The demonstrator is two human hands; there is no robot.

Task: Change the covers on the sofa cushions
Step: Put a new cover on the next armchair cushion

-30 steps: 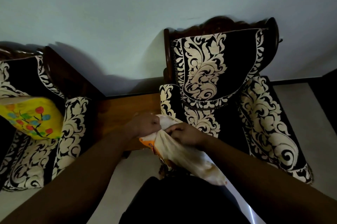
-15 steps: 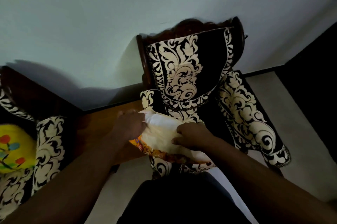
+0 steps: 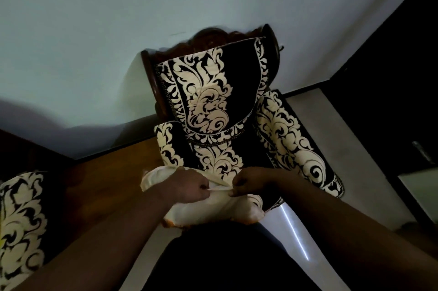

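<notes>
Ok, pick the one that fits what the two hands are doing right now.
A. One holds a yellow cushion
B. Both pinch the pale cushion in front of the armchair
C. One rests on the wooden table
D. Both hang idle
B: the left hand and right hand both pinch a fold of the pale cushion, held just in front of the armchair.

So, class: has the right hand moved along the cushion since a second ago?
Yes. The right hand has shifted from the white cushion's middle to its upper edge, nearer the armchair.
</notes>
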